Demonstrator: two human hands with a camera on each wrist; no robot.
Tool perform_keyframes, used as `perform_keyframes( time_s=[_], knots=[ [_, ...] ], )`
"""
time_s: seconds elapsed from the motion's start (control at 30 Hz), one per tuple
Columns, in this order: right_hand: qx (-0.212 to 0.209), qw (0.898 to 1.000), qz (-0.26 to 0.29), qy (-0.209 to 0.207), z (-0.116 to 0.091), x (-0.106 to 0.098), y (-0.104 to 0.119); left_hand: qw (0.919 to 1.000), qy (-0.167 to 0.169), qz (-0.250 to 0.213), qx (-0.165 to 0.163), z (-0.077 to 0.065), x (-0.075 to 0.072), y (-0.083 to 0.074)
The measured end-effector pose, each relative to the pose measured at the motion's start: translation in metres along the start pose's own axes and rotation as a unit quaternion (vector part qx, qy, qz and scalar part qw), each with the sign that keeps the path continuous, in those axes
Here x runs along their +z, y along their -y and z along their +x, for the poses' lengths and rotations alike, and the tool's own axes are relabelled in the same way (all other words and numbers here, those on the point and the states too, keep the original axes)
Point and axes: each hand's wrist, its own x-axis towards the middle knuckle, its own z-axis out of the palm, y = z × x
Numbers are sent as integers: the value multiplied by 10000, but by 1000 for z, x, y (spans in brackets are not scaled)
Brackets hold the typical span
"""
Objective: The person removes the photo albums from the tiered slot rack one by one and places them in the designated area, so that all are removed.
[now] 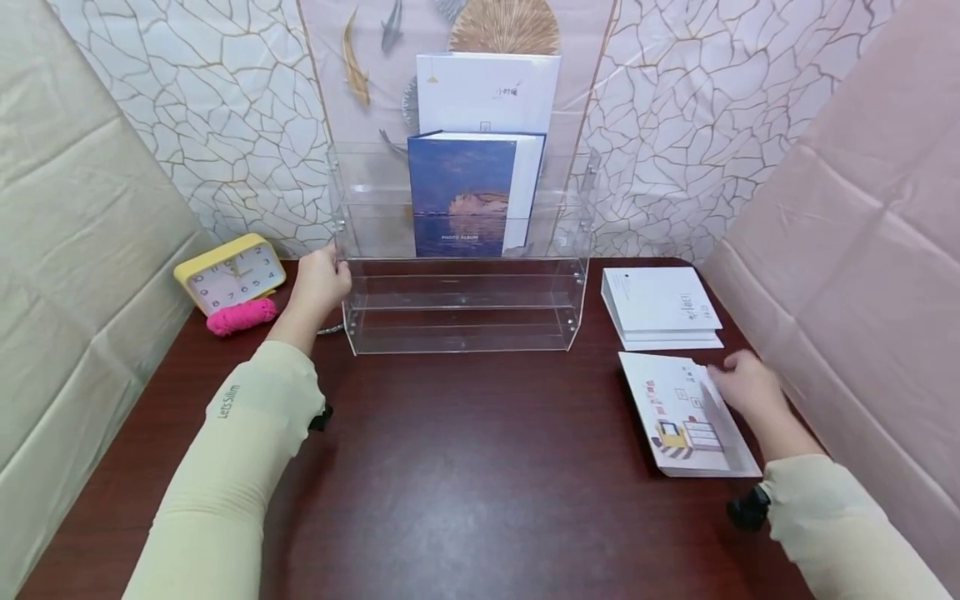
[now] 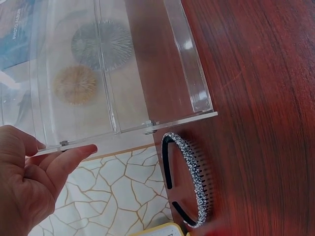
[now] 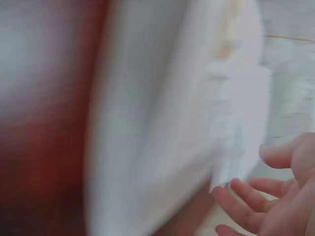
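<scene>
My left hand (image 1: 321, 279) pinches the left side panel of a clear acrylic display rack (image 1: 461, 343). In the left wrist view the thumb lies on one side of that panel and the fingers on the other. On the right, my right hand (image 1: 750, 390) is at the right edge of a white album (image 1: 686, 408) with an illustrated cover. Its fingers are apart in the right wrist view, where the album is blurred. A blue photo album (image 1: 461, 196) stands in the rack, in front of a taller white album (image 1: 480, 87).
White albums (image 1: 660, 300) lie stacked at the back right. A yellow clock (image 1: 236, 275) and a pink yarn bundle (image 1: 242, 317) sit at the back left. Beside the rack lies a glittery headband (image 2: 197, 182). Cloth-covered walls (image 1: 847, 167) enclose the brown table (image 1: 450, 467).
</scene>
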Motion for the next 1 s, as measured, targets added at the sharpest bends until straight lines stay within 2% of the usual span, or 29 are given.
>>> perform_keyframes(
  time_s=[0.1,0.2,0.27,0.33,0.43,0.53,0.63,0.8,1.0],
  knots=[
    [-566,9936,388,-900,7,-26,36,10000,7,48,-36,0,-1,1],
    [-1068,9752,1260,-1474,14,-51,85,9999,12,44,-93,-1,-2,2],
    [-1407,9598,1810,-1621,18,-64,120,9999,32,41,-91,-1,-2,2],
    [-1735,9468,2210,-1570,23,-74,155,10000,32,53,-66,0,-1,2],
    [-2143,9375,2380,-1364,34,-80,203,9999,40,80,-49,2,0,2],
    [-2320,9392,2246,-1168,45,-74,242,9999,1,106,-25,3,1,1],
    [-2420,9419,2080,-1053,56,-57,267,9999,-22,122,1,1,1,0],
    [-2527,9405,2035,-1008,72,-28,286,9999,-26,132,-8,0,3,-1],
    [-2344,9435,2166,-892,75,-2,302,9999,-53,160,1,1,1,3]
  ],
)
